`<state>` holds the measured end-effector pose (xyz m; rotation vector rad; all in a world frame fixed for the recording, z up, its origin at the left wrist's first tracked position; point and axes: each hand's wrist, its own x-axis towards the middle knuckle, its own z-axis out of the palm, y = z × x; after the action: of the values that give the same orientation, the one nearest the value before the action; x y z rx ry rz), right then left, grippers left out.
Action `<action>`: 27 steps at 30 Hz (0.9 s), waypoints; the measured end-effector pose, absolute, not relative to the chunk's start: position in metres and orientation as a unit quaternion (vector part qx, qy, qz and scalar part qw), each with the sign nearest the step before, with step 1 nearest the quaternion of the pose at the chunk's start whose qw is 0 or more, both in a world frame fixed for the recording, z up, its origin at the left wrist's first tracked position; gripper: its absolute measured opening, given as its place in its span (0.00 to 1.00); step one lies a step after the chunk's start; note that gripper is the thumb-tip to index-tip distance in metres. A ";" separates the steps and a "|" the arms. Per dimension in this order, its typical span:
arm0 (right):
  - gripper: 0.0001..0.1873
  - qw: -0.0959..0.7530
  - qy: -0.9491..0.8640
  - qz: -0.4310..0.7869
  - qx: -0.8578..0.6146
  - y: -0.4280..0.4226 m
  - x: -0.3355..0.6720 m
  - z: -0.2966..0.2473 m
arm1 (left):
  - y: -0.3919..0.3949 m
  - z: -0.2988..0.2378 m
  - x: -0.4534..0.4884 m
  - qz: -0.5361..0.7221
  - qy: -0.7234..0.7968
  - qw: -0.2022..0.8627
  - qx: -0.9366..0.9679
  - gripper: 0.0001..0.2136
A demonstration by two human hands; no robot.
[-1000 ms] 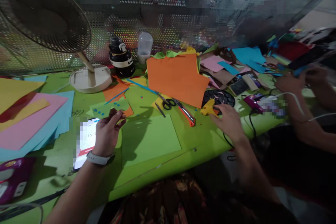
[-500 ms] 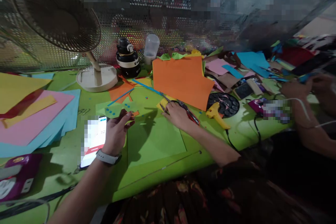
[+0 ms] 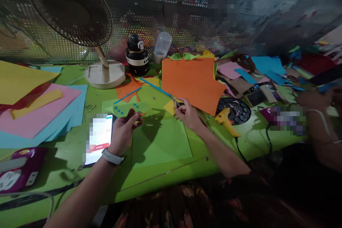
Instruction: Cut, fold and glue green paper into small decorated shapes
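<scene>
My left hand (image 3: 123, 130), a pale watch band on its wrist, pinches a small orange paper strip (image 3: 142, 114) above the green table. Thin metal blades, apparently of scissors (image 3: 175, 102), show at the fingertips of my right hand (image 3: 188, 114), which is closed around them; the handles are mostly hidden. Just left of those blades lies a yellow paper piece (image 3: 169, 108). Below and between both hands is a green paper sheet (image 3: 162, 146). Small blue paper bits (image 3: 119, 110) lie beyond my left hand, near narrow blue strips (image 3: 128, 95).
A lit phone (image 3: 99, 139) lies beside my left wrist. Behind stand a fan (image 3: 105, 73), a black bottle (image 3: 137, 58) and a large orange sheet (image 3: 189, 82). To the right are a yellow glue gun (image 3: 226, 119), a black round tray (image 3: 242, 108) and another person's arms (image 3: 317, 117).
My right hand has lifted from lying over the tools and closed around the scissors, whose blades now point upward. My left hand still holds the orange strip. The whole view has shifted slightly.
</scene>
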<state>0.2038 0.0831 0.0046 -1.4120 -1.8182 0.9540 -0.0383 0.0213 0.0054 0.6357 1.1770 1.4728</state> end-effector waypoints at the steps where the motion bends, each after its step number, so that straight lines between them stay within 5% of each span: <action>1: 0.23 0.336 -0.669 0.412 -0.519 0.083 0.204 0.005 | 0.021 0.005 -0.038 0.621 0.497 0.544 0.267 0.08; 6: 0.16 0.388 -0.516 0.651 -0.399 0.083 0.206 0.009 | 0.021 0.006 -0.038 0.625 0.499 0.538 0.266 0.08; 10: 0.16 0.392 -0.473 0.715 -0.334 0.082 0.203 0.006 | 0.021 0.007 -0.037 0.622 0.507 0.534 0.265 0.10; 13: 0.11 0.389 -0.500 0.663 -0.398 0.080 0.196 0.000 | 0.022 0.008 -0.036 0.621 0.511 0.536 0.257 0.10; 23: 0.24 0.277 -0.743 0.429 -0.433 0.082 0.167 0.011 | 0.022 0.004 -0.035 0.629 0.503 0.536 0.251 0.10; 27: 0.19 0.262 -0.797 0.357 -0.412 0.085 0.164 0.007 | 0.022 0.003 -0.035 0.621 0.501 0.556 0.234 0.09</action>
<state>0.1640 0.0854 0.0071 -1.1157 -2.1559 0.9651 -0.0353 0.0216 0.0029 0.5533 1.1834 1.4659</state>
